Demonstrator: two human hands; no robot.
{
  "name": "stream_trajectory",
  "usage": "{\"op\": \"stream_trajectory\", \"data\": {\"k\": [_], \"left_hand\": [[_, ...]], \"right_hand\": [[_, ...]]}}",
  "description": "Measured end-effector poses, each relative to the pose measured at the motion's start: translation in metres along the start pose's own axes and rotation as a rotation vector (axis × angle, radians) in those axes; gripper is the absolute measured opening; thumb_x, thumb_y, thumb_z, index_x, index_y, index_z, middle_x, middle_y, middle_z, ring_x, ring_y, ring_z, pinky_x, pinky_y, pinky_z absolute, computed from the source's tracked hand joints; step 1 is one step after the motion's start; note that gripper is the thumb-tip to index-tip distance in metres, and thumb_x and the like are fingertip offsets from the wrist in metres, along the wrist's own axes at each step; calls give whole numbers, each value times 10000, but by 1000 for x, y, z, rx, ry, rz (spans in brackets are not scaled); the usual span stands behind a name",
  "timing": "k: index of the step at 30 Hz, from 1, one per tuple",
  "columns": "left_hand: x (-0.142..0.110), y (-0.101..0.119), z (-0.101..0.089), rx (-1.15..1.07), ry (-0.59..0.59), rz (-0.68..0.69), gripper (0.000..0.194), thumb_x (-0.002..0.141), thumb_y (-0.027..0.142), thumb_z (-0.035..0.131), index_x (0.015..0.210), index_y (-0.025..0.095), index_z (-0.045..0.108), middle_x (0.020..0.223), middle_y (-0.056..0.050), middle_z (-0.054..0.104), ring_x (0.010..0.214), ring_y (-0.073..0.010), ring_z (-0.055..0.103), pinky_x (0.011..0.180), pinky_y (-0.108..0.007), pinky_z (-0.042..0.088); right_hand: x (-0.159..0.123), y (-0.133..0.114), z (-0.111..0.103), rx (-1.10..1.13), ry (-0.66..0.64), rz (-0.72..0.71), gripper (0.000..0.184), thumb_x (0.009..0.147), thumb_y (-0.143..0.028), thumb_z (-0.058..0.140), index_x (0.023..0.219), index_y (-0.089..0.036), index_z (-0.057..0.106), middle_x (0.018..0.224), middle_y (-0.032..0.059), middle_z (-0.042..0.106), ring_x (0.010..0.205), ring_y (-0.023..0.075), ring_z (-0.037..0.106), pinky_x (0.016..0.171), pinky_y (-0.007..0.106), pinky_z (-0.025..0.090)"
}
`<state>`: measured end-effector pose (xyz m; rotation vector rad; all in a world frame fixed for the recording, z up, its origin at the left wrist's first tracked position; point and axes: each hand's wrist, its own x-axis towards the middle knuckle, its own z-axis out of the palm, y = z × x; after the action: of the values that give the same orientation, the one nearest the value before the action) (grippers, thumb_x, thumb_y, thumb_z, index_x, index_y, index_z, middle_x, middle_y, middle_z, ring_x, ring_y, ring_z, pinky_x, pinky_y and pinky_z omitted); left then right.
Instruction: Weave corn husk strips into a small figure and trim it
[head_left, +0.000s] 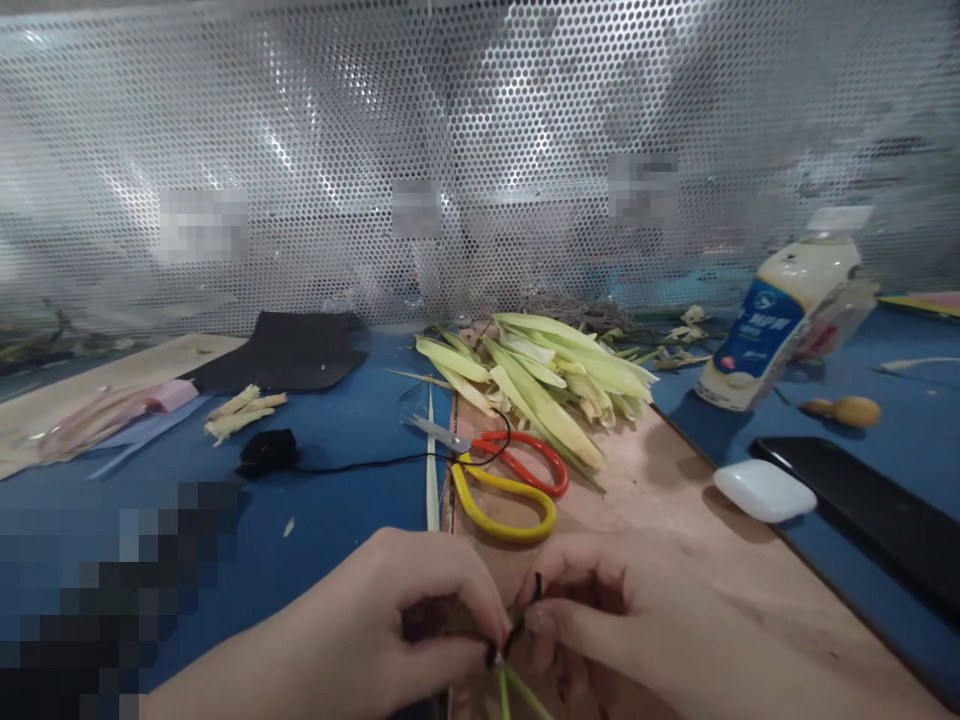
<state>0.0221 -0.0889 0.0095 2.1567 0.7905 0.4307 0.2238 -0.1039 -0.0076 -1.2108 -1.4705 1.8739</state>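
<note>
My left hand point(420, 625) is closed in a pinch at the bottom middle, its fingertips at a black knotted spot on thin green strips point(517, 690). Close beside it, my right hand point(622, 610) pinches a short end of black thread point(538, 586). The strips hang below the fingertips and leave the frame at the bottom. Just beyond my hands lie scissors point(517, 500) with one red and one yellow handle, blades pointing left. A black ball of thread point(270, 452) sits on the left, and its line crosses the scissors. Pale green corn husks point(532, 385) are heaped behind them.
A brown board point(675, 510) lies on the blue table point(337, 530). To the right are a bottle point(780, 310), a white case point(765, 490) and a black phone point(862, 510). Black sheet material point(285, 350) and husk scraps point(244, 412) lie left. A perforated metal panel point(315, 130) stands behind.
</note>
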Motion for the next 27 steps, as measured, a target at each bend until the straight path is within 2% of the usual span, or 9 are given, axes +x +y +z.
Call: {"op": "stream_trajectory", "data": {"k": [3, 7, 9, 11, 13, 17, 22, 27], "left_hand": [[1, -2, 2, -182, 9, -183, 49, 789, 220, 570, 799, 183, 600, 802, -5, 653, 737, -125, 600, 642, -212, 464], [4, -4, 5, -405, 58, -298, 155, 745, 278, 633, 800, 173, 534, 722, 28, 585, 630, -88, 535, 553, -185, 404], [6, -4, 5, -424, 71, -341, 157, 738, 251, 639, 796, 170, 517, 655, 59, 514, 561, -63, 459, 500, -168, 345], [8, -4, 6, -404, 57, -386, 132, 743, 235, 624, 784, 162, 522, 616, 69, 475, 535, -58, 409, 476, -167, 305], [9, -4, 6, -399, 51, -410, 137, 746, 253, 620, 786, 153, 535, 623, 62, 492, 551, -62, 414, 490, -173, 304], [10, -3, 6, -449, 56, -424, 198, 722, 299, 647, 801, 140, 559, 662, 38, 550, 590, -79, 463, 532, -190, 322], [10, -3, 5, -459, 29, -422, 155, 731, 251, 619, 829, 135, 586, 751, -16, 633, 681, -125, 542, 612, -225, 372], [11, -2, 4, -377, 16, -415, 122, 729, 236, 595, 793, 133, 602, 687, 6, 589, 632, -113, 495, 576, -214, 350]], "right_hand": [[1, 3, 0, -18, 6, -24, 84, 764, -224, 524, 787, -144, 537, 659, -22, 557, 527, 40, 503, 477, 138, 404], [2, 9, -1, -88, 50, -38, 116, 802, -245, 488, 831, -148, 544, 651, -20, 545, 503, 41, 484, 457, 139, 401], [2, 12, -2, -278, 117, -158, 136, 828, -255, 465, 848, -157, 556, 645, -17, 546, 494, 47, 477, 453, 146, 396], [1, 16, -3, -527, 181, -344, 119, 819, -218, 479, 830, -167, 585, 657, -11, 559, 541, 66, 499, 491, 163, 406], [1, 19, -4, -687, 215, -496, 101, 782, -171, 516, 811, -181, 612, 722, -3, 585, 652, 94, 535, 575, 189, 427], [1, 23, -2, -729, 246, -628, 124, 786, -177, 530, 848, -213, 631, 852, 9, 588, 806, 121, 546, 685, 224, 443], [2, 22, 0, -747, 281, -711, 115, 788, -158, 534, 834, -213, 624, 841, 16, 564, 777, 112, 538, 673, 220, 452], [5, 16, 2, -715, 319, -753, 49, 789, -173, 578, 803, -198, 618, 822, 8, 560, 722, 87, 544, 631, 188, 462]]}}
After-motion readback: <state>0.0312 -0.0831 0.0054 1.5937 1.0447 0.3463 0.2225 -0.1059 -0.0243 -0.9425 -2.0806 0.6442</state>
